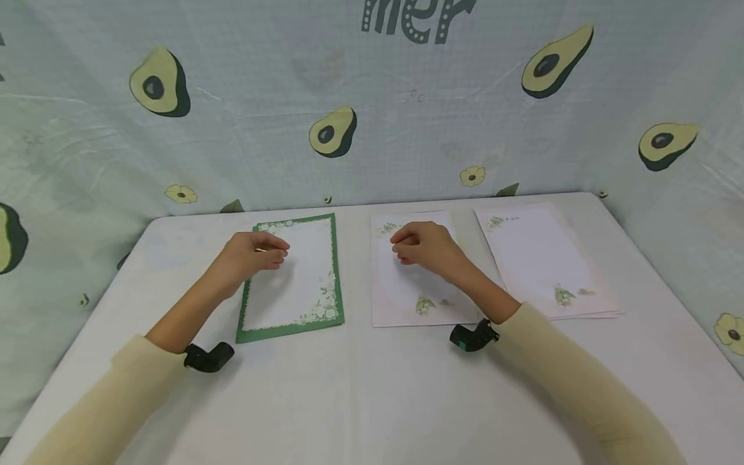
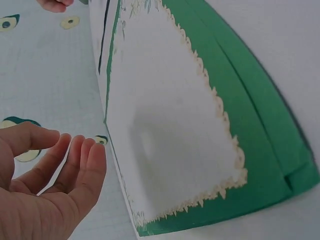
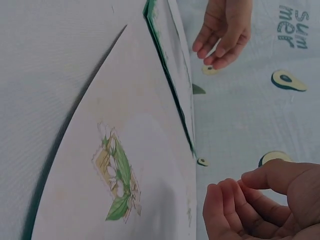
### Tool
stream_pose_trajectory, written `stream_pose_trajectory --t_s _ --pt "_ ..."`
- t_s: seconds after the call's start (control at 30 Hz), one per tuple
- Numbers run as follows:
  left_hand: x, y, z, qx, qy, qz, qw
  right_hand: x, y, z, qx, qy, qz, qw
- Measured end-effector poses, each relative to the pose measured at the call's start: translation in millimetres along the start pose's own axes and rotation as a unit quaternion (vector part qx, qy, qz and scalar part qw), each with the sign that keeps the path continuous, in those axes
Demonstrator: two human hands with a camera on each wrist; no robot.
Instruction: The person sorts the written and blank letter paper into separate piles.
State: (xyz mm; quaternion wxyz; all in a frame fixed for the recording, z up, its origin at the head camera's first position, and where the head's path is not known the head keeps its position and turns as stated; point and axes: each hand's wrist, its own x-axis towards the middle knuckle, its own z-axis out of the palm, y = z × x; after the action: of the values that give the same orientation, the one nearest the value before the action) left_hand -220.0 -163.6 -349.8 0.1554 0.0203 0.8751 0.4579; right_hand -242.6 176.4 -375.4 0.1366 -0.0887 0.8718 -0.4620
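My left hand hovers over green-bordered floral paper, its fingers loosely bent and nothing between them. In the left wrist view, a second green edge shows under the top sheet, and the hand's shadow falls on the white middle. Above a pale pink sheet with flower sprigs is my right hand, also loosely curled and holding nothing. The right wrist view shows a lily-like sprig print on this sheet, with the right fingertips beside the paper in that view. Part of the sheet is hidden behind the right hand and forearm.
Further right lie more pink floral sheets, overlapping slightly askew. All the paper rests on a white-covered table. An avocado-print cloth hangs behind and along the sides. Each wrist wears a small black camera.
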Motion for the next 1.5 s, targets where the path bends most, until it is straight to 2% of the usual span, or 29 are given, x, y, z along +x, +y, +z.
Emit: stream_pose_trajectory --t_s 0.23,0.4,0.6,0.9,1.17,1.5 --pt "-0.5 1.1 9.1 -0.003 -0.012 0.011 0.9999 -12.0 8.4 -12.7 -0.037 0.003 -0.001 0.9993" --pt "-0.3 3.7 16.1 -0.016 -0.026 0.030 0.9991 -19.8 14.8 -21.0 -0.049 0.009 0.000 0.9988" --pt "-0.2 6.6 26.4 -0.034 -0.045 0.043 0.9975 -22.0 20.5 -27.5 -0.064 0.019 -0.001 0.9978" --pt "6.9 3.1 42.9 -0.049 -0.066 0.053 0.9952 -26.2 28.4 -41.1 -0.093 0.021 0.006 0.9954" --pt "8.0 6.8 51.1 -0.053 -0.063 0.066 0.9944 -31.3 39.0 -52.6 -0.115 0.025 0.016 0.9929" --pt "18.3 15.5 64.8 -0.100 -0.102 0.082 0.9864 -41.7 46.7 -69.1 -0.155 0.035 0.005 0.9873"
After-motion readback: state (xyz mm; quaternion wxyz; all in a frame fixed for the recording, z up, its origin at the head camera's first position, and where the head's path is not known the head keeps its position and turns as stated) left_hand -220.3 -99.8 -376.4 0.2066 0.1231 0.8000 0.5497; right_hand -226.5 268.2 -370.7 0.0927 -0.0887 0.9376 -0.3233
